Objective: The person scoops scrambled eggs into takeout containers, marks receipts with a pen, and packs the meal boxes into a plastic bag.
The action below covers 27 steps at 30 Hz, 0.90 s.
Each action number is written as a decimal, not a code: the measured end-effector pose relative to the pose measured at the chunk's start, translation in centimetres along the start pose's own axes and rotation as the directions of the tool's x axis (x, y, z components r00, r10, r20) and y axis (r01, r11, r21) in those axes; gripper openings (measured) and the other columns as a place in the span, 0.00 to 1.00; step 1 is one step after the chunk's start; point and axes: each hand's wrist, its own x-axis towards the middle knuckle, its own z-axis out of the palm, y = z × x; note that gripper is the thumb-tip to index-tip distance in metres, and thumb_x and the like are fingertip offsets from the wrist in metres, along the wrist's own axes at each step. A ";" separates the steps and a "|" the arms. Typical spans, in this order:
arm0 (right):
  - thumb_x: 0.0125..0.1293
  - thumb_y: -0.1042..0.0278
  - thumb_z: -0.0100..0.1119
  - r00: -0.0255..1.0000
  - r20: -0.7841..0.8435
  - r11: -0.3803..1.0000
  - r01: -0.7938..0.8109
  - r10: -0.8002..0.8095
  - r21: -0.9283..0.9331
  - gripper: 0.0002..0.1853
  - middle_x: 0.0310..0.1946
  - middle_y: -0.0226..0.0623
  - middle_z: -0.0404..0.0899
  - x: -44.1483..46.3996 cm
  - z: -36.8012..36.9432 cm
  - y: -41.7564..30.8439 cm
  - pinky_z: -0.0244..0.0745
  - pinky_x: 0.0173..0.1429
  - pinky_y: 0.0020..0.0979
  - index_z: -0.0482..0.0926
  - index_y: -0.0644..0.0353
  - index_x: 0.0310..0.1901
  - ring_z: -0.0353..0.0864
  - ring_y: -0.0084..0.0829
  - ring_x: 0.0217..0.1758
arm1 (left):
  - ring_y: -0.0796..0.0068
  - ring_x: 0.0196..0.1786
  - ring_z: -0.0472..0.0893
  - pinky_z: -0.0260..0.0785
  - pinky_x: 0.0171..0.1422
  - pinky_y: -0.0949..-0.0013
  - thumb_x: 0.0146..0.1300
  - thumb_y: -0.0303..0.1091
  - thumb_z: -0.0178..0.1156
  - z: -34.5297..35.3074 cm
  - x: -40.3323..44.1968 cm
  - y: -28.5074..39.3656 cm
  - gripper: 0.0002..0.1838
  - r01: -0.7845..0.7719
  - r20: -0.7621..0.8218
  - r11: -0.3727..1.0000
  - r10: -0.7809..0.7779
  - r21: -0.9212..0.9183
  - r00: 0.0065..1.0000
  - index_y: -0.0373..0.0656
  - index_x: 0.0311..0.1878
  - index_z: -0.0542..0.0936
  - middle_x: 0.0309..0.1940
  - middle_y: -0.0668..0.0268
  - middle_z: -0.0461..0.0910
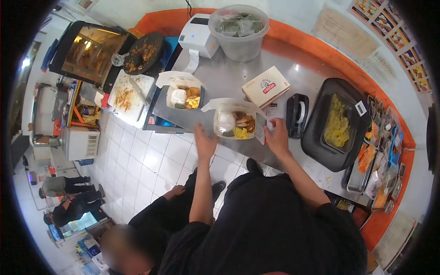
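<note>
On the counter [229, 79], an open meal box [235, 124] is placed between both hands, apparently for easy reach. Beside it, the left hand [205, 142] is held empty, fingers spread; near its side flap [260, 131], the right hand [278, 140] is held with fingers narrowed, their grip unclear.

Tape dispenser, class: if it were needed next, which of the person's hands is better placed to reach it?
Probably the right hand: it is close to the black tape dispenser, while the left hand is across the open meal box from it.
</note>
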 end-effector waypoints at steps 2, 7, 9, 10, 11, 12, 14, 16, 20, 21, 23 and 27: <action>0.66 0.67 0.61 0.978 -0.088 0.982 0.188 -0.187 0.004 0.13 0.49 0.52 0.77 1.2 -0.7 -2.9 0.72 0.58 0.45 0.81 0.62 0.49 0.77 0.50 0.55 | 0.45 0.65 0.71 0.67 0.69 0.52 0.53 0.25 0.70 -1.9 3.0 5.3 0.46 -0.284 -0.063 0.937 0.302 0.203 0.951 0.33 0.74 0.58 0.65 0.45 0.67; 0.66 0.69 0.60 0.915 0.305 0.959 0.283 -0.266 -0.014 0.25 0.54 0.51 0.72 3.5 1.3 -2.6 0.68 0.63 0.48 0.72 0.61 0.65 0.73 0.55 0.58 | 0.43 0.74 0.62 0.57 0.77 0.51 0.51 0.33 0.75 -3.4 8.0 7.7 0.38 -0.215 0.374 0.970 0.243 -0.114 0.895 0.42 0.67 0.72 0.70 0.46 0.63; 0.64 0.68 0.63 0.875 0.367 0.915 0.383 -0.316 -0.126 0.32 0.59 0.53 0.69 1.2 1.4 -0.9 0.66 0.66 0.49 0.67 0.61 0.69 0.71 0.57 0.61 | 0.42 0.75 0.60 0.59 0.76 0.51 0.47 0.37 0.78 -3.4 7.3 5.7 0.37 -0.375 0.471 0.926 0.349 -0.042 0.810 0.47 0.64 0.76 0.69 0.44 0.63; 0.63 0.67 0.64 0.853 0.400 0.885 0.431 -0.334 -0.178 0.35 0.61 0.53 0.68 -0.4 1.9 0.0 0.65 0.67 0.49 0.64 0.60 0.71 0.70 0.59 0.62 | 0.42 0.75 0.60 0.61 0.75 0.50 0.46 0.38 0.80 -3.2 6.3 4.0 0.37 -0.520 0.491 0.853 0.438 0.037 0.753 0.50 0.63 0.77 0.68 0.43 0.64; 0.62 0.66 0.65 0.872 0.394 0.903 0.386 -0.292 -0.186 0.36 0.62 0.54 0.67 -2.0 3.1 0.6 0.64 0.68 0.49 0.64 0.60 0.72 0.69 0.59 0.63 | 0.42 0.77 0.58 0.60 0.75 0.49 0.41 0.42 0.82 -2.1 4.8 1.9 0.43 -0.499 0.498 0.857 0.379 0.131 0.780 0.51 0.64 0.75 0.72 0.45 0.58; 0.61 0.65 0.66 0.887 0.391 0.920 0.341 -0.246 -0.194 0.38 0.63 0.54 0.66 -3.6 4.6 1.3 0.63 0.70 0.50 0.63 0.59 0.72 0.67 0.60 0.64 | 0.42 0.77 0.57 0.60 0.75 0.49 0.40 0.41 0.83 -0.6 3.9 0.8 0.44 -0.448 0.477 0.894 0.386 0.018 0.790 0.51 0.64 0.74 0.73 0.45 0.57; 0.61 0.63 0.67 0.915 0.342 0.960 0.262 -0.214 -0.100 0.39 0.65 0.56 0.62 -5.9 6.8 2.2 0.59 0.74 0.49 0.62 0.58 0.73 0.63 0.60 0.67 | 0.43 0.78 0.56 0.60 0.76 0.49 0.38 0.40 0.83 1.8 2.2 -0.5 0.47 -0.328 0.428 0.920 0.390 -0.213 0.815 0.50 0.65 0.72 0.74 0.45 0.54; 0.63 0.62 0.66 0.934 0.275 0.973 0.218 -0.229 0.071 0.39 0.67 0.58 0.58 -5.4 7.6 2.4 0.54 0.78 0.47 0.61 0.57 0.74 0.59 0.59 0.71 | 0.43 0.76 0.58 0.59 0.76 0.49 0.37 0.39 0.84 2.6 1.3 -1.1 0.49 -0.236 0.383 0.932 0.331 -0.274 0.863 0.48 0.66 0.71 0.73 0.46 0.56; 0.65 0.60 0.66 0.918 0.347 0.975 0.138 -0.192 0.176 0.37 0.67 0.55 0.59 -3.5 5.0 2.5 0.55 0.78 0.45 0.61 0.57 0.72 0.60 0.55 0.72 | 0.48 0.66 0.67 0.62 0.72 0.52 0.45 0.35 0.80 2.0 -0.5 -0.4 0.44 -0.311 0.244 0.937 0.342 -0.159 0.907 0.44 0.67 0.70 0.64 0.51 0.68; 0.66 0.59 0.66 0.926 0.345 0.981 0.104 -0.156 0.163 0.36 0.65 0.54 0.61 -3.5 4.2 2.0 0.57 0.77 0.44 0.62 0.57 0.71 0.61 0.53 0.71 | 0.49 0.62 0.69 0.63 0.70 0.53 0.50 0.34 0.78 1.6 -1.3 0.0 0.41 -0.342 0.197 0.936 0.352 -0.087 0.915 0.43 0.67 0.70 0.61 0.53 0.71; 0.67 0.59 0.66 0.930 0.352 0.975 0.027 -0.106 0.222 0.36 0.63 0.52 0.63 -2.2 3.5 1.8 0.58 0.76 0.43 0.61 0.57 0.72 0.62 0.52 0.71 | 0.53 0.61 0.70 0.65 0.66 0.58 0.61 0.32 0.70 1.5 -2.7 0.4 0.36 -0.199 0.129 0.958 0.228 -0.205 0.965 0.42 0.71 0.68 0.58 0.54 0.74; 0.69 0.58 0.65 0.923 0.272 0.953 0.223 -0.274 0.203 0.36 0.67 0.51 0.62 -1.9 4.7 3.0 0.57 0.77 0.41 0.59 0.58 0.73 0.60 0.47 0.74 | 0.55 0.71 0.67 0.60 0.74 0.61 0.67 0.33 0.65 1.9 -4.7 0.4 0.38 -0.034 0.162 0.916 0.107 -0.400 0.981 0.41 0.78 0.60 0.67 0.52 0.70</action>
